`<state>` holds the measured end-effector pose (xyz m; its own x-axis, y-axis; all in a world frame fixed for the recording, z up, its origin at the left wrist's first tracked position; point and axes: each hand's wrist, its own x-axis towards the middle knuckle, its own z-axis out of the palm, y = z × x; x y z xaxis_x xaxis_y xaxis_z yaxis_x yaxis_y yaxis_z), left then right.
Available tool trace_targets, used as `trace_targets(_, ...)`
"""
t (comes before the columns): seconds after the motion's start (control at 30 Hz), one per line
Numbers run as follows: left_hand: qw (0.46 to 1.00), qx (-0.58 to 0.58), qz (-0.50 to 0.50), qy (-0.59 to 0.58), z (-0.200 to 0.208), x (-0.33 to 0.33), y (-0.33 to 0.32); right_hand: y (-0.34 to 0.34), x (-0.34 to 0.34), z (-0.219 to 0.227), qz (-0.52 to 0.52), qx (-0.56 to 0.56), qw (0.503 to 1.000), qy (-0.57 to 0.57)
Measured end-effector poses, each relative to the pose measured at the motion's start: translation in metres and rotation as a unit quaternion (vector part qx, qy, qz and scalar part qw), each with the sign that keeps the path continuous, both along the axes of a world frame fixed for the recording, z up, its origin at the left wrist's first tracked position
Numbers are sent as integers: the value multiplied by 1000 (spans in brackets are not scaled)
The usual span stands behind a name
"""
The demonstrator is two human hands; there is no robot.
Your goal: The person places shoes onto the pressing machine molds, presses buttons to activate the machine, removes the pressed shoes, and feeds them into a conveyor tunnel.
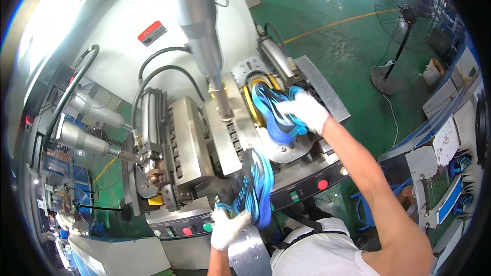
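Note:
My left hand (228,228), in a white glove, grips one end of a blue and black sports shoe (263,184) and holds it in front of the machine's near edge. My right hand (306,112), gloved too, is closed on a second blue and black sports shoe (272,115). That shoe lies at the right station of a metal pressing machine (225,145), against a yellow-edged pad (254,103). The glove hides part of its upper. Exactly how the left fingers wrap the first shoe is partly hidden.
A thick vertical cylinder (200,36) hangs over the machine's middle. Buttons line its front panel, among them a red button (322,184). Black hoses (163,69) curve at the left. A rack with brushes and shoes (450,184) stands right. A floor fan (404,36) stands farther back.

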<state>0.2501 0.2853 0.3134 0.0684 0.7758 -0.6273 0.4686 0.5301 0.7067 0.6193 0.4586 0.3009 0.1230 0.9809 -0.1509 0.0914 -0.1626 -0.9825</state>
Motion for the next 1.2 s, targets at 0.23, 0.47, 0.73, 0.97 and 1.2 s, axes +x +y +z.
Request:
trace_targets(0.23, 956, -95, 31, 277, -63, -93, -228, 148, -72, -111, -3, -32, 847, -531)
trace_targets(0.47, 915, 117, 266, 279, -297, -118, -290, 132, -34, -117, 64, 62, 801, -593)
trace_targets(0.73, 932, 47, 312, 180, -328, -129, -323, -247, -207, -112, 72, 292, 841, -451)
trace_targets(0.97, 936, 124, 60, 325, -331, -300, -388, -296, -209, -222, 234, 202, 711, -632)
trace_targets(1.2, 672, 44, 588, 447, -337, -563, -490, -383, -201, -177, 211, 30, 683, -699)
